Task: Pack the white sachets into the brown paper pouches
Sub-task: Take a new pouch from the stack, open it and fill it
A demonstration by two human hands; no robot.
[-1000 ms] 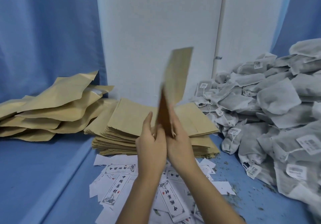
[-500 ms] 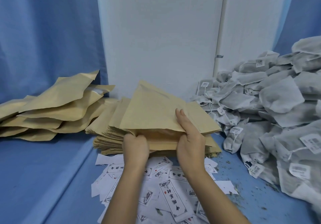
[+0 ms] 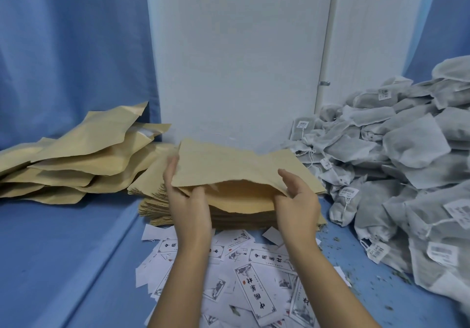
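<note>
one wide-angle view, from the person's head, facing forward and tilted down onto the blue surface (image 3: 63,264); it sits close, with the left hand (image 3: 188,205) and right hand (image 3: 297,208) holding a brown pouch (image 3: 229,167) at centre frame, the white wall panel (image 3: 239,60) straight ahead, the sachet heap (image 3: 412,149) at the right edge

Soft even light, wide-angle edge distortion
</note>
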